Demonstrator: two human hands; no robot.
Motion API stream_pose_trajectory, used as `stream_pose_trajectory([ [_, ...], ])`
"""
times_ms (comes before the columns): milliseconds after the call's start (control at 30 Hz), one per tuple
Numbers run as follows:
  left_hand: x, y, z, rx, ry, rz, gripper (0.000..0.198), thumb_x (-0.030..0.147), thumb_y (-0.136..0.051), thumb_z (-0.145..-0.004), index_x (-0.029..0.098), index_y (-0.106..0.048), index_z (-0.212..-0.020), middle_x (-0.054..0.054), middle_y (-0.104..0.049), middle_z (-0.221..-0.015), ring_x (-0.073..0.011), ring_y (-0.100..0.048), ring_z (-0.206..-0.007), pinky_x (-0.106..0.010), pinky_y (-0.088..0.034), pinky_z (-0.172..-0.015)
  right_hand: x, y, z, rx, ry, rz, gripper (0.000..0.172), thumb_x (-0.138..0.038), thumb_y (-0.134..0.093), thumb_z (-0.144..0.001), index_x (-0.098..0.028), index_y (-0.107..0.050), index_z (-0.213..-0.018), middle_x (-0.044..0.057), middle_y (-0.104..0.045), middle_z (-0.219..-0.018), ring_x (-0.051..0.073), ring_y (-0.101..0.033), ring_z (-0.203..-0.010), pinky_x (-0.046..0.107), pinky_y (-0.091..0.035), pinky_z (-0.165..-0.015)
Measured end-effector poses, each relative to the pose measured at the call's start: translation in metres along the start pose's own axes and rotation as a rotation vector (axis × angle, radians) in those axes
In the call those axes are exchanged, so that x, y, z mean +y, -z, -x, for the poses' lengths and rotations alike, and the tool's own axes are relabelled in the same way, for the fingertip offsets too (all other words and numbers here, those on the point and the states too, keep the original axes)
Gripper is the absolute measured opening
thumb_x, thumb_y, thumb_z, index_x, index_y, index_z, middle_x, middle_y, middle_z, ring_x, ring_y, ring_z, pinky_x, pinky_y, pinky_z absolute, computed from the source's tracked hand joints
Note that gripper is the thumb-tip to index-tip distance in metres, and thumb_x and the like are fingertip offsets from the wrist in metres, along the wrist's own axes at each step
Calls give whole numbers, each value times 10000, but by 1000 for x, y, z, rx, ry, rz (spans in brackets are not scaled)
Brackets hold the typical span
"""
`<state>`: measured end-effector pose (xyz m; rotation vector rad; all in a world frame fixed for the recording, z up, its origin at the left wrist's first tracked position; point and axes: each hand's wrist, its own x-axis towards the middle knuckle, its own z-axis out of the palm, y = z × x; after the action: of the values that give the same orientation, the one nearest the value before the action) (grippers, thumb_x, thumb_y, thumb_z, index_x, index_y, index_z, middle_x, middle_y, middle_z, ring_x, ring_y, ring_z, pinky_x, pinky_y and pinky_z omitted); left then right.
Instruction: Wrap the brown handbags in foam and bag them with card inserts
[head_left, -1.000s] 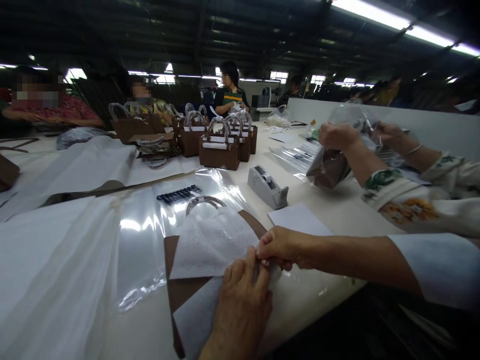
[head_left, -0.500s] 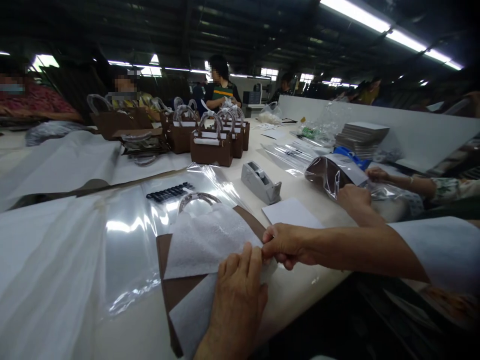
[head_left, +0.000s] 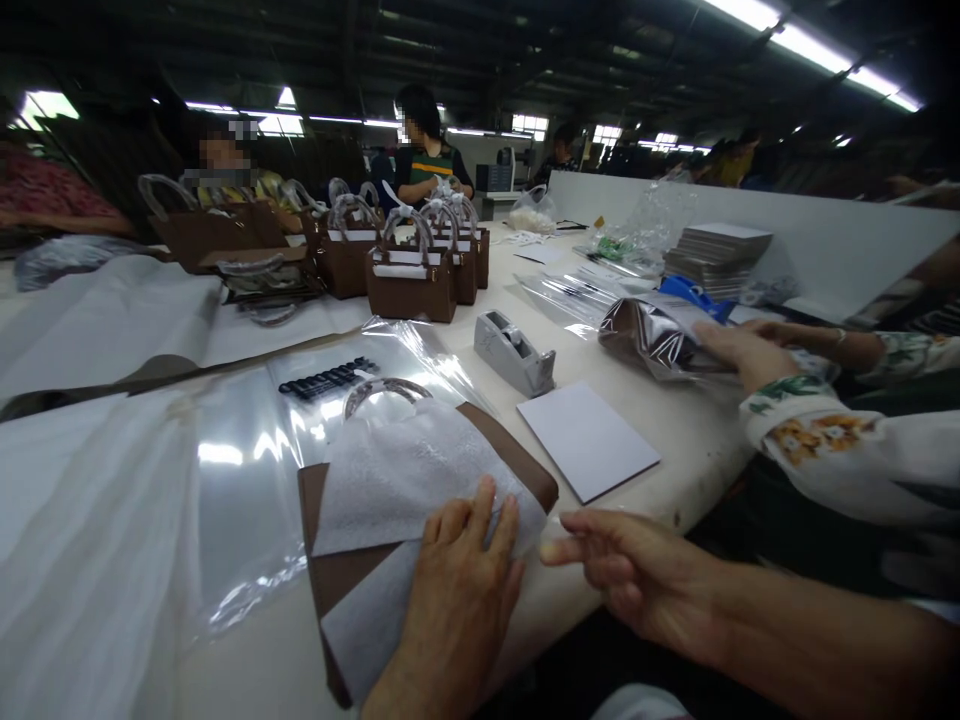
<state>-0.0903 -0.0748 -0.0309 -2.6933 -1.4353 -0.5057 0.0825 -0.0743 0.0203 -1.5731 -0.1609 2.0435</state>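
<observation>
A brown handbag [head_left: 517, 460] lies flat near the table's front edge, wrapped in white tissue paper [head_left: 405, 470], its handle [head_left: 382, 388] pointing away from me. My left hand [head_left: 461, 590] rests flat on the tissue, fingers stretched out, pressing it onto the bag. My right hand [head_left: 630, 570] hovers just right of the bag at the table edge, fingers loosely spread, holding nothing. A clear plastic sleeve [head_left: 300, 430] lies under and behind the bag.
A grey tape dispenser [head_left: 514, 352] and a white card [head_left: 586, 440] lie to the right. A co-worker's hands [head_left: 739, 350] press a bagged brown handbag [head_left: 649, 338]. Several upright brown handbags [head_left: 409, 275] stand further back. White sheets [head_left: 90, 500] cover the left.
My right hand has let go of the tissue edge and drawn back to the right, now open. The co-worker lowered the bagged handbag onto the table. The view shifted slightly.
</observation>
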Motion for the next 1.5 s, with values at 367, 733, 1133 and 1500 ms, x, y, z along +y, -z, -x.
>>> stream_pose_trajectory([
  [367, -4, 1, 6, 0, -149, -87, 460, 171, -525, -773, 284, -470, -1216, -140, -411, -1314, -276, -471, -1039, -449, -424, -835, 8, 50, -20, -138, 539, 612, 273, -433, -506, -794, -166, -456, -826, -8, -597, -705, 22, -350, -351, 150, -316, -330],
  [733, 13, 19, 6, -96, -139, -128, 391, 206, -396, -875, 255, -419, -1262, -69, -488, -1254, -226, -440, -1131, -390, -404, -930, -46, -104, -62, -856, 1209, 1139, 520, -446, -400, -874, -170, -367, -1313, 81, -368, -1365, 182, -325, -1262, 339, -230, -1063],
  [1133, -9, 28, 98, 469, 681, -75, 309, 241, -565, -791, 165, -484, -1079, -137, -462, -1239, -245, -460, -1145, -450, -449, -906, -22, -108, -81, -752, 1607, 1595, 776, -187, -538, -688, 8, -229, -1372, 251, -204, -1403, 310, -154, -1319, 404, -227, -1072],
  [1500, -9, 24, 72, 523, 424, 75, 174, 93, -481, -821, 187, -508, -965, -32, -607, -885, -125, -582, -833, -228, -472, -744, -8, -119, -92, -224, 1818, 1478, 649, -250, -520, -791, -109, -260, -1368, 200, -318, -1367, 293, -466, -1146, 389, -499, -838],
])
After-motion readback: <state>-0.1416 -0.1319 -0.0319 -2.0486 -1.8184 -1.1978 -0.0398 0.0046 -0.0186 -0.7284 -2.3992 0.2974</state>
